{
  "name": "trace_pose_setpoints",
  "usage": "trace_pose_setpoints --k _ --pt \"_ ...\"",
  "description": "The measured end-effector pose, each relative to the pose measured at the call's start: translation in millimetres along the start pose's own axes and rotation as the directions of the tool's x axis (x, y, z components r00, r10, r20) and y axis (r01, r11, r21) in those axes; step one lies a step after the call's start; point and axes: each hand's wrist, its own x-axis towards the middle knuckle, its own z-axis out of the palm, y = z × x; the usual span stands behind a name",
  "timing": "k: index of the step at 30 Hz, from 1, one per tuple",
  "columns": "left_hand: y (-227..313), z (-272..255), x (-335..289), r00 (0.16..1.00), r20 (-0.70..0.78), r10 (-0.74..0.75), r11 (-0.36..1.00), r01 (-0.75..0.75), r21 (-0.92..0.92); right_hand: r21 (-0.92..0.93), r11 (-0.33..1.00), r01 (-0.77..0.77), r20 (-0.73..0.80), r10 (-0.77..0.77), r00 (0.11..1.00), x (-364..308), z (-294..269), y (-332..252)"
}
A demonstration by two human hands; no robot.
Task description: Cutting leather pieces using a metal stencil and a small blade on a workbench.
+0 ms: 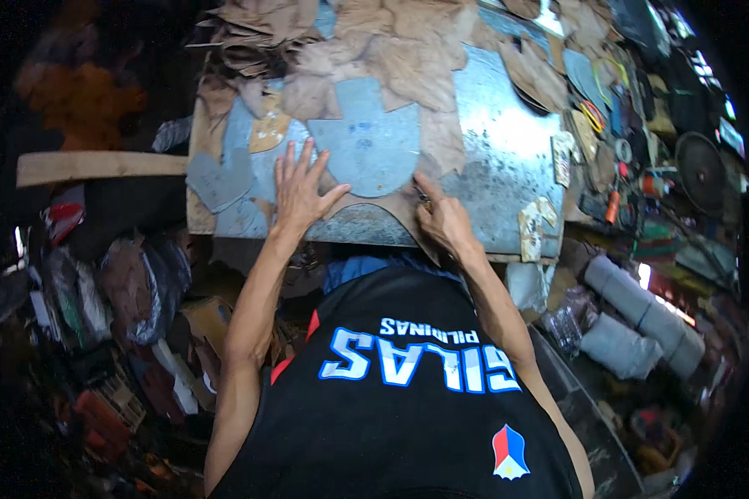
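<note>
A flat grey-blue template (370, 154) with a rounded lower edge lies on a thin brown sheet that looks like leather (441, 137), near the front of the worktable. My left hand (302, 190) rests flat with fingers spread at the template's left side. Just off its lower right edge, my right hand (443, 218) is closed round a small dark tool (425, 200), its index finger stretched forward along it. Most of the tool is hidden by the fingers, so its kind cannot be told. Below the template, the brown sheet has a curved edge with bare metal showing.
Metal sheeting (508, 150) covers the table's right side. Brown leather pieces (416, 66) are heaped at the back. More grey templates (220, 179) lie at left. Tools, including an orange-handled one (613, 206), crowd the right. A wooden plank (100, 168) juts out leftward.
</note>
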Motion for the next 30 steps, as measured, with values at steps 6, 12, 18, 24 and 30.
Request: trace_pose_setpoints --k 6,12,18,24,30 --pt "0 0 2 1.0 -0.006 0.009 1.0 -0.009 -0.001 0.037 0.999 0.016 -0.032 -0.015 0.999 -3 2 0" --pt "4 -1 1 1.0 -0.008 0.01 1.0 -0.011 -0.019 0.113 0.994 -0.004 -0.169 0.023 0.985 10 2 12" --pt "5 -2 5 1.0 0.027 -0.012 1.0 0.012 -0.005 -0.096 0.988 0.124 -0.574 -0.156 0.803 62 -17 51" --pt "5 -4 5 1.0 0.006 -0.01 1.0 0.01 -0.028 0.601 0.777 -0.187 -0.081 0.291 0.953 83 -62 41" --pt "34 7 8 0.997 0.068 -0.036 0.999 0.037 -0.015 0.572 0.817 -0.076 -0.181 0.216 0.959 113 -73 81"
